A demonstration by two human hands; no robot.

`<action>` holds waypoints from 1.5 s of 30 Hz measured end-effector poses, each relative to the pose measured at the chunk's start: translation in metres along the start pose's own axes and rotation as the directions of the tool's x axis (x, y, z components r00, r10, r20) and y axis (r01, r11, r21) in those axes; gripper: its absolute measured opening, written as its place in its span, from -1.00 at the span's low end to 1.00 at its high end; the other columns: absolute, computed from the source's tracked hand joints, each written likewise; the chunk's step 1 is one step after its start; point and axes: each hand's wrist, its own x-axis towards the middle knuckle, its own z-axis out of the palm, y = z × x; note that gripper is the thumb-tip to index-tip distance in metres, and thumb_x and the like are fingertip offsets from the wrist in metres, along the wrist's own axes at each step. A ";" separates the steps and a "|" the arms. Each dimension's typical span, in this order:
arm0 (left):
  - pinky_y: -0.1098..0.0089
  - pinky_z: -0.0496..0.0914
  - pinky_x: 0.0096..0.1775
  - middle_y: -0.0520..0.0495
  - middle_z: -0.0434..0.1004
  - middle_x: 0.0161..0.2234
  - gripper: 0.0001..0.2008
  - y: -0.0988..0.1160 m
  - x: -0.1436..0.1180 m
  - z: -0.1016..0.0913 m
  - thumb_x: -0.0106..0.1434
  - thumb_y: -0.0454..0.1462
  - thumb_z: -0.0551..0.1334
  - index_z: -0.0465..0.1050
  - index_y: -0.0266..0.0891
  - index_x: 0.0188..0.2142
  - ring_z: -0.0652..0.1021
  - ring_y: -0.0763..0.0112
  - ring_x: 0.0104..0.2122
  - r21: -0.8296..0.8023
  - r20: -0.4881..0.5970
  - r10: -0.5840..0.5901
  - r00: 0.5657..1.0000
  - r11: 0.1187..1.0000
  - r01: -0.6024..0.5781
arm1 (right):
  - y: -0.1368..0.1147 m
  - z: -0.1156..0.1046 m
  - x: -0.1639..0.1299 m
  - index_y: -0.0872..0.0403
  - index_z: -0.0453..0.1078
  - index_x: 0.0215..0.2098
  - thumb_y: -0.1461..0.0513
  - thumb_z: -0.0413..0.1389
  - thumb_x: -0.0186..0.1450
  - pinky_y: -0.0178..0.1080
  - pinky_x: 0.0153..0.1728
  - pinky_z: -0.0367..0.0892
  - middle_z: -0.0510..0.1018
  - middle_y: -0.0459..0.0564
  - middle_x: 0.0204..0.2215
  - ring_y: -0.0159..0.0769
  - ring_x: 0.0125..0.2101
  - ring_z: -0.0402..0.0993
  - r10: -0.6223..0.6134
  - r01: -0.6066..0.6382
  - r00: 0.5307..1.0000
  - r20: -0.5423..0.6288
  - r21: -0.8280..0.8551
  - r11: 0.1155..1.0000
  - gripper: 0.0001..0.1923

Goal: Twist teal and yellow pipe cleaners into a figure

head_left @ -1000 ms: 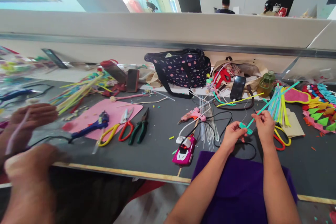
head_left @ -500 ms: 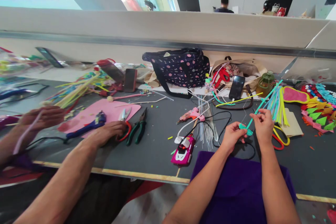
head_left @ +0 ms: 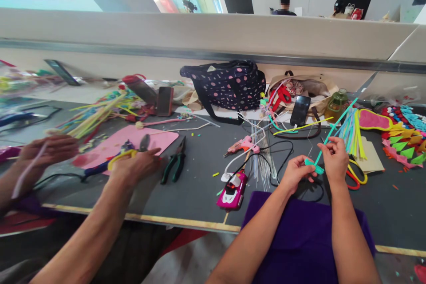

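Observation:
My left hand [head_left: 297,173] pinches a small turquoise piece [head_left: 314,167] of bent pipe cleaner, its loops sticking out past the fingertips. A long straight turquoise pipe cleaner [head_left: 337,123] rises from that piece toward the upper right. My right hand [head_left: 335,157] grips this strand near its lower end, thumb and forefinger pressed together. Both hands are close to each other above the grey table, over the purple cloth on my lap. Just right of my right hand lie scissors [head_left: 356,176] with red and yellow handles.
Left of my hands are a pink glue gun [head_left: 244,145], a magenta car-shaped device [head_left: 232,193] and black cables. A co-worker's hand [head_left: 133,166] holds scissors near green-handled pliers [head_left: 175,162]. Behind stand a dotted bag [head_left: 229,86], a phone [head_left: 300,111] and a pipe cleaner bundle [head_left: 356,137].
My hands stay nearly in place; the turquoise piece has turned slightly in my left fingers. The co-worker's hand has lifted the scissors from the table and moved them left.

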 end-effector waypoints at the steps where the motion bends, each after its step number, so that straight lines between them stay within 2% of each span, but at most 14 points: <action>1: 0.48 0.40 -0.58 -0.02 0.50 -0.54 -0.67 0.000 0.000 0.000 -0.11 -0.26 0.44 0.39 -0.34 -0.38 0.52 0.41 -0.56 0.001 0.008 -0.005 1.000 1.000 0.005 | 0.000 0.000 0.000 0.04 0.35 -0.15 -0.01 0.18 0.19 -0.29 -0.41 0.24 0.53 -0.12 -0.51 -0.37 -0.57 0.34 -0.006 0.006 1.000 -0.001 -0.012 1.000 -0.62; 17: 0.46 0.40 -0.59 0.03 0.46 -0.59 -0.64 -0.002 -0.001 0.000 -0.11 -0.23 0.42 0.34 -0.31 -0.36 0.50 0.43 -0.63 0.046 0.080 -0.103 0.991 0.994 0.100 | 0.004 0.001 -0.001 0.01 0.41 -0.18 0.01 0.17 0.21 -0.30 -0.39 0.23 0.55 -0.11 -0.47 -0.32 -0.48 0.41 -0.063 0.072 0.995 0.072 -0.127 0.989 -0.69; 25: 0.46 0.42 -0.58 0.04 0.45 -0.62 -0.62 -0.003 -0.002 0.000 -0.10 -0.23 0.42 0.32 -0.30 -0.34 0.51 0.41 -0.63 0.050 0.113 -0.106 0.988 0.994 0.101 | 0.002 0.000 -0.001 0.02 0.41 -0.19 0.01 0.16 0.22 -0.30 -0.38 0.24 0.56 -0.11 -0.48 -0.33 -0.49 0.42 -0.094 0.105 0.992 0.081 -0.148 0.983 -0.70; 37: 0.48 0.41 -0.58 0.08 0.43 -0.62 -0.63 -0.002 -0.003 0.002 -0.09 -0.24 0.41 0.30 -0.29 -0.34 0.51 0.43 -0.63 0.057 0.089 -0.087 0.992 0.995 0.082 | -0.002 0.001 0.001 0.05 0.43 -0.23 0.03 0.16 0.24 -0.31 -0.39 0.23 0.52 -0.08 -0.46 -0.35 -0.50 0.35 -0.189 0.204 0.977 0.100 -0.160 0.966 -0.72; 45: 0.46 0.42 -0.59 0.09 0.41 -0.61 -0.67 0.001 -0.003 0.002 -0.05 -0.24 0.38 0.29 -0.27 -0.36 0.51 0.42 -0.64 0.062 0.124 -0.085 0.989 0.995 0.078 | -0.002 0.003 0.000 0.05 0.43 -0.22 0.03 0.17 0.23 -0.32 -0.40 0.24 0.51 -0.10 -0.46 -0.36 -0.50 0.36 -0.194 0.206 0.977 0.090 -0.162 0.965 -0.72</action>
